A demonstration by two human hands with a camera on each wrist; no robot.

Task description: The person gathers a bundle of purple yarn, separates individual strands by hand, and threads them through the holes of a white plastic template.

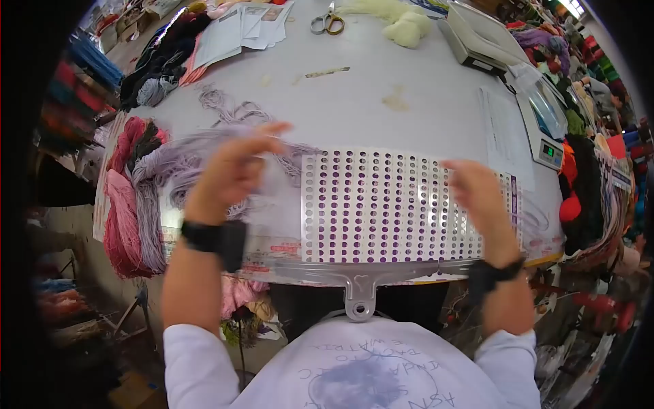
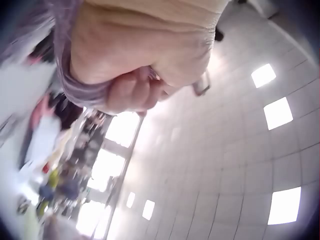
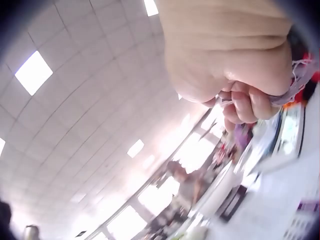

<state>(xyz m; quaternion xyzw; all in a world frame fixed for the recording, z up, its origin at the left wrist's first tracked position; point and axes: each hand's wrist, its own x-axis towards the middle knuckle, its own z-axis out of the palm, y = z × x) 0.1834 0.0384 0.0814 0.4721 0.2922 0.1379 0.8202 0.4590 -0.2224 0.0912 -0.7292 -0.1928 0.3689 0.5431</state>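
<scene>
My left hand [image 1: 235, 167] is raised over the left part of the table, fingers curled round a bundle of lilac yarn [image 1: 178, 162]. The strands run down to the skeins at the table's left edge. In the left wrist view the lilac yarn [image 2: 75, 92] wraps under the curled fingers [image 2: 131, 92]. My right hand [image 1: 478, 194] hovers above the right end of a perforated metal board [image 1: 381, 204] with purple showing through its holes. In the right wrist view its fingers [image 3: 245, 102] grip thin lilac strands [image 3: 295, 85].
Pink and red skeins [image 1: 122, 218] lie at the left edge. Scissors [image 1: 327, 24], cream yarn [image 1: 405, 26] and papers [image 1: 238, 27] lie at the far side. A scale [image 1: 545, 119] and another device [image 1: 477, 37] stand on the right, with piles of coloured yarn [image 1: 579, 191] beyond.
</scene>
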